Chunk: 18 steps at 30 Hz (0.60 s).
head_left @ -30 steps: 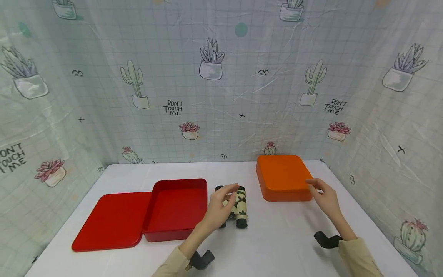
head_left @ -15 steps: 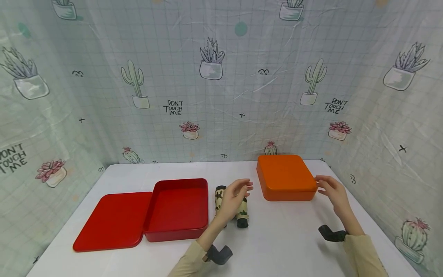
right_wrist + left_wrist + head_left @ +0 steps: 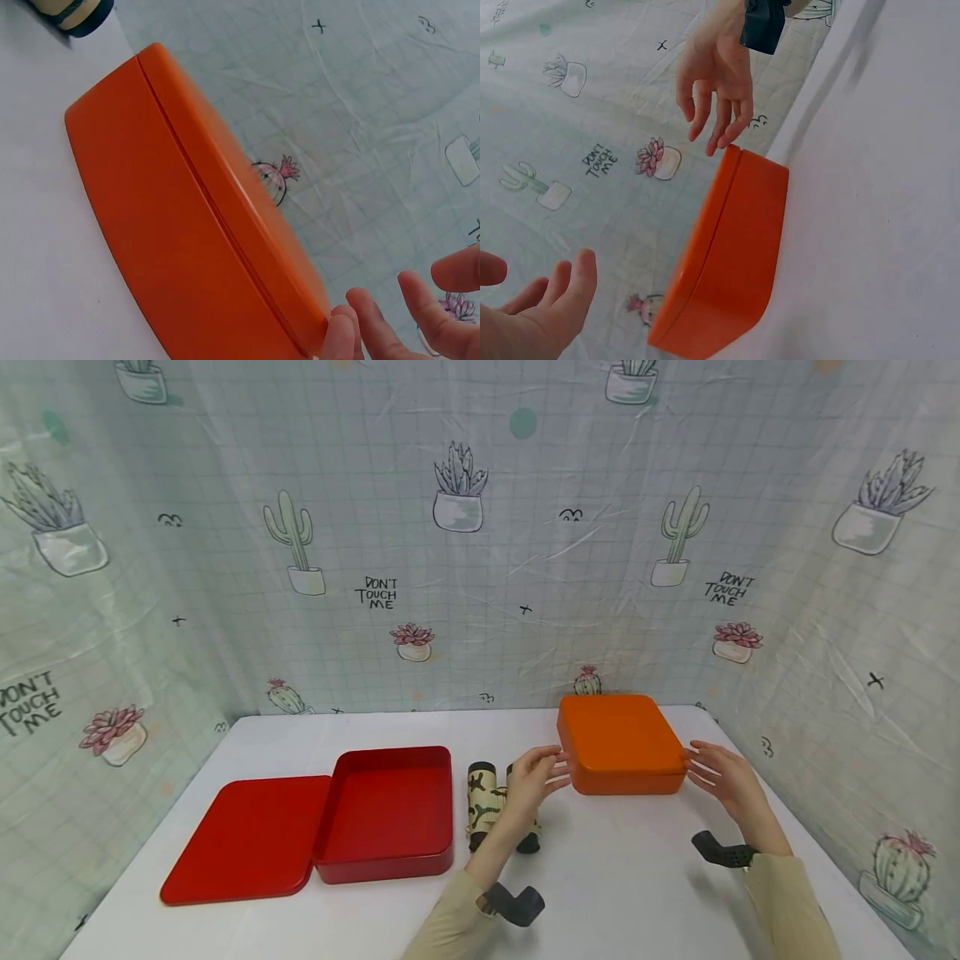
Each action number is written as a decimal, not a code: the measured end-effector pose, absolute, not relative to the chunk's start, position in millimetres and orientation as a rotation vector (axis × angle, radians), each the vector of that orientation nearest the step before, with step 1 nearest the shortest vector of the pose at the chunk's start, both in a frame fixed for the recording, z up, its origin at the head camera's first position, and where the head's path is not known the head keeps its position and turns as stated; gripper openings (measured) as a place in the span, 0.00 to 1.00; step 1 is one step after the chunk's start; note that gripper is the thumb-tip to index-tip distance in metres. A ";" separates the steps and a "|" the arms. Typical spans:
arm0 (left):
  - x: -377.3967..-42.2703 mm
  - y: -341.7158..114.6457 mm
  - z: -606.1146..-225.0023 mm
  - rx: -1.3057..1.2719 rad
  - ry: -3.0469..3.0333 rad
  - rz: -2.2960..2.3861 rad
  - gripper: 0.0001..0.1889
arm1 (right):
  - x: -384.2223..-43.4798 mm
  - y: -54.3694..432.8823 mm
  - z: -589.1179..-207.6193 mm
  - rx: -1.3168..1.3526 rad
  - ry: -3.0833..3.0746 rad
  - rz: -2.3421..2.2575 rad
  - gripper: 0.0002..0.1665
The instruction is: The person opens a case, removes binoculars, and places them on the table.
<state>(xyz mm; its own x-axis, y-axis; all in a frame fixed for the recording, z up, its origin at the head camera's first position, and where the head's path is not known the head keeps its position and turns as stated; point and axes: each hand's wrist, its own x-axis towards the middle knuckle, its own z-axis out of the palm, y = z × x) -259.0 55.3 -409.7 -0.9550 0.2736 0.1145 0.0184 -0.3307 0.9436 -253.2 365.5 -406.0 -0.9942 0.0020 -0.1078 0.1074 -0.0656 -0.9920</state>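
The orange lidded box (image 3: 618, 743) stands at the back right of the table, its lid on and a seam visible round the side (image 3: 165, 202). My left hand (image 3: 528, 781), fingers loosely bent and holding nothing, is just left of the box's front corner; a gap separates it from the box in the left wrist view. My right hand (image 3: 731, 785) is at the box's right side, fingertips at the lid's edge; I cannot tell whether they press on it. Camouflage-patterned binoculars (image 3: 482, 797) lie on the table, partly hidden behind my left hand.
A red box (image 3: 382, 860) without its lid stands left of the binoculars. Its flat red lid (image 3: 240, 843) lies beside it on the left. A patterned curtain (image 3: 480, 568) surrounds the white table (image 3: 600, 893) at the back and sides.
My left hand has moved right, past the binoculars to the orange box. My right hand has shifted slightly right, from the box's front right corner to its right side. The boxes have not moved.
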 end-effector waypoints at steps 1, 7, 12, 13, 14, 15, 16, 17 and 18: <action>-260.1 56.9 -410.8 0.336 1.694 2.423 0.17 | -253.9 366.1 -406.0 0.140 2.054 -2.253 0.28; -269.0 64.6 -418.2 0.117 1.574 2.455 0.18 | -258.0 370.5 -410.2 0.229 1.895 -2.310 0.39; -277.5 70.8 -421.8 0.000 1.473 2.465 0.20 | -258.5 371.7 -410.8 0.296 1.821 -2.387 0.24; -279.4 72.4 -422.5 -0.028 1.452 2.469 0.20 | -258.3 372.0 -410.8 0.306 1.810 -2.403 0.20; -280.9 73.9 -423.4 -0.037 1.443 2.467 0.20 | -258.0 372.3 -411.1 0.312 1.805 -2.415 0.15; -282.6 75.4 -424.5 -0.051 1.431 2.468 0.20 | -257.7 372.5 -411.4 0.317 1.811 -2.417 0.12; -284.1 77.0 -425.9 -0.059 1.425 2.466 0.20 | -257.4 372.5 -411.7 0.323 1.827 -2.412 0.11; -285.3 78.6 -427.0 -0.074 1.412 2.466 0.20 | -257.3 372.6 -412.3 0.332 1.841 -2.405 0.11; -286.3 80.3 -428.5 -0.078 1.408 2.462 0.21 | -257.7 372.8 -413.1 0.343 1.862 -2.390 0.13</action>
<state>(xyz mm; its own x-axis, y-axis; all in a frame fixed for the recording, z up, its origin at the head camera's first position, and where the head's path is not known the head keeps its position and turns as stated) -286.3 80.3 -428.5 -0.9526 0.2331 -0.1954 -0.2866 -0.4732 0.8330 -257.7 372.8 -413.1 -0.9705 0.0648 -0.2321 0.2092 -0.2517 -0.9449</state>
